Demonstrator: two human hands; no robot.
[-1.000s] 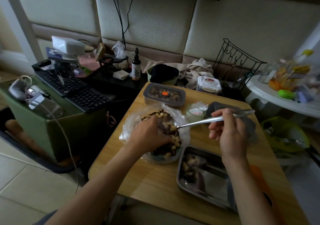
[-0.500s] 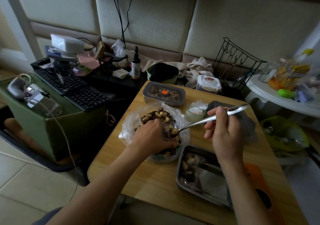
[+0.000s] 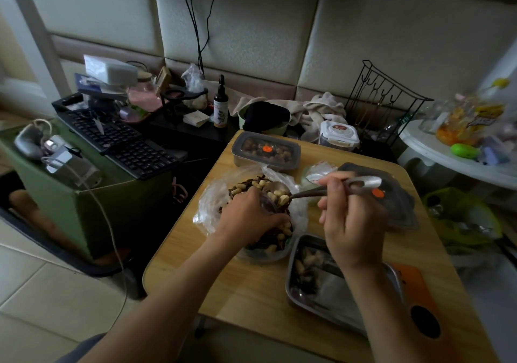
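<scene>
A clear bowl (image 3: 261, 256) lined with a plastic bag (image 3: 208, 203) sits mid-table, full of peanuts and dark pieces (image 3: 258, 185). My left hand (image 3: 249, 217) reaches into it and grips the bag's edge over the food. My right hand (image 3: 349, 222) holds a metal spoon (image 3: 361, 185) by its handle; the spoon's bowl carries peanuts just above the food. A steel tray (image 3: 313, 301) with some of the same mix lies at the front right, partly under my right forearm.
On the wooden table (image 3: 251, 292) stand a lidded container of nuts (image 3: 265, 151), a grey lid (image 3: 402, 208), and an orange phone (image 3: 422, 318). A white-lidded jar (image 3: 338, 136) and wire rack (image 3: 386, 102) stand behind. A keyboard (image 3: 120, 141) lies on the green box at left.
The spoon has lifted out of the mix loaded with peanuts. My right hand has shifted slightly with it, and my left hand has stayed in the bowl.
</scene>
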